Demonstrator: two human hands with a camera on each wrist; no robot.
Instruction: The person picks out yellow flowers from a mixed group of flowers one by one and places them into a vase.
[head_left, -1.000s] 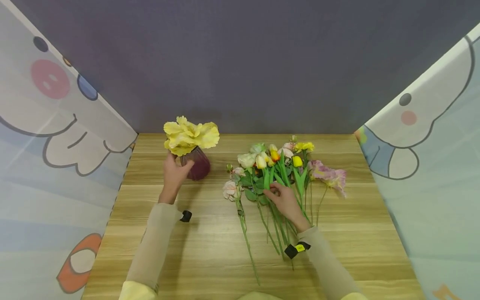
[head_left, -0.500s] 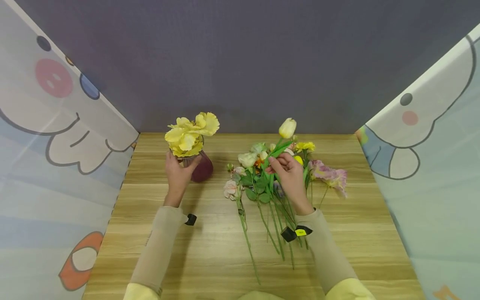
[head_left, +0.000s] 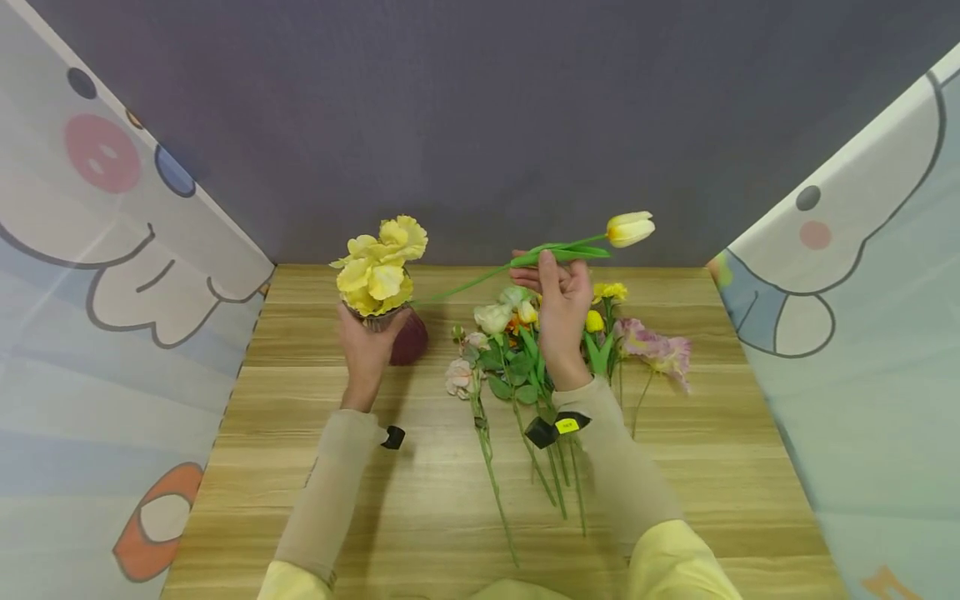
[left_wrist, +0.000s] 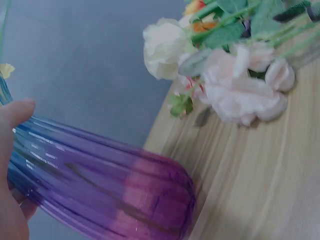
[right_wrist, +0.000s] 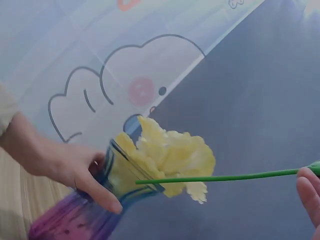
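My left hand [head_left: 365, 354] grips the neck of a ribbed glass vase [left_wrist: 105, 175], blue at the top and purple-pink lower down. The vase leans in the head view, and a ruffled yellow flower [head_left: 378, 271] spreads from its mouth. In my right hand [head_left: 564, 321] is a pale yellow-white tulip [head_left: 630, 230], pinched by its stem near the leaves, its bloom pointing right. The bare green stem [right_wrist: 225, 178] reaches left, its cut end overlapping the vase's rim in the right wrist view. My right fingertips [right_wrist: 309, 190] show at that view's right edge.
Several loose flowers lie on the wooden table [head_left: 420, 500]: pink roses [head_left: 459, 377], a white rose [head_left: 492, 319], a yellow tulip [head_left: 594, 322] and purple blooms [head_left: 660, 348]. Their stems point toward the front. A dark grey panel [head_left: 480, 133] stands behind, with cartoon-printed sheets at both sides.
My right hand has lifted the pale tulip out of the pile and swung it sideways, stem toward the vase. My left hand has tilted the vase slightly, its mouth turning toward me.
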